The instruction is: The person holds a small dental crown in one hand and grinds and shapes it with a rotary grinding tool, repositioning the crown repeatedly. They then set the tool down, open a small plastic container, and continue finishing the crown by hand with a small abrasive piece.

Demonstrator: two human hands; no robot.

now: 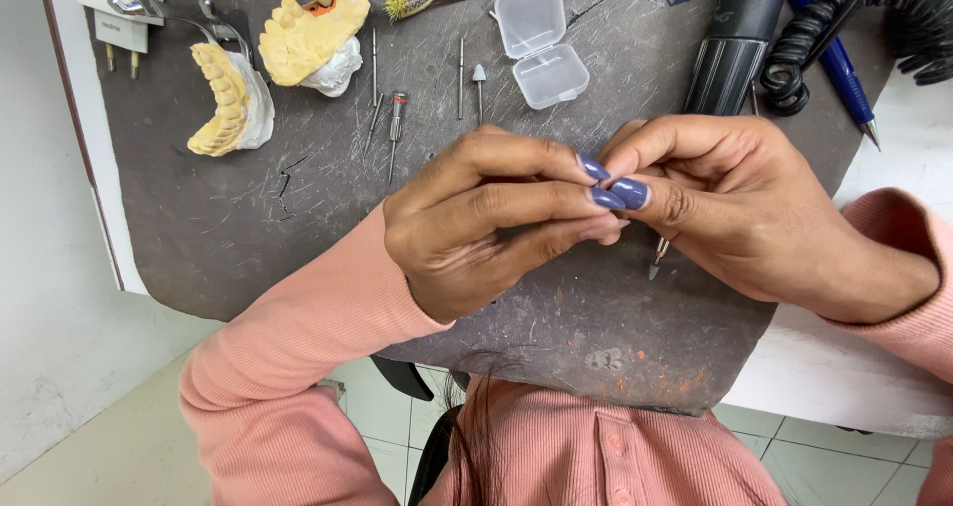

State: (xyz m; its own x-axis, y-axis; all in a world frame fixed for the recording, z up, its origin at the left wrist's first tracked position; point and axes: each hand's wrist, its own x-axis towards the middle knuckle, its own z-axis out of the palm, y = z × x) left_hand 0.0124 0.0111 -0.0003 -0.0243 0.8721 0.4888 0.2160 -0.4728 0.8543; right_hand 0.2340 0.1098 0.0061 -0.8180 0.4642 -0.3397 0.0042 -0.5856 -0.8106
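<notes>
The step in hand looks like fine fingertip work on a small grinding bit (pixel 657 258): both hands meet above the middle of the dark, scratched tabletop (pixel 248 228), fingertips pressed together. The right hand (pixel 740 208) grips the bit, whose metal shank runs up into the fingers while its pointed grey tip pokes out below them, aimed down at the tabletop without touching it. The left hand (pixel 486 218) is curled, its thumb and first fingers pinched against the right hand's fingertips; whether it holds something of its own there I cannot tell, since the fingers hide the spot.

My judgement is that the bit is being fitted, turned or checked, and the next move calls for a steady pinch and a small, careful motion, since the piece is tiny and could easily slip.

Further back lie several loose bits (pixel 397 109), a clear plastic box (pixel 541 39) with its lid open, and two yellow dental casts (pixel 298 39) at the left. A black handpiece (pixel 730 54) rests just beyond the right hand, beside a coiled black cord (pixel 864 19) and a blue pen (pixel 839 64).
</notes>
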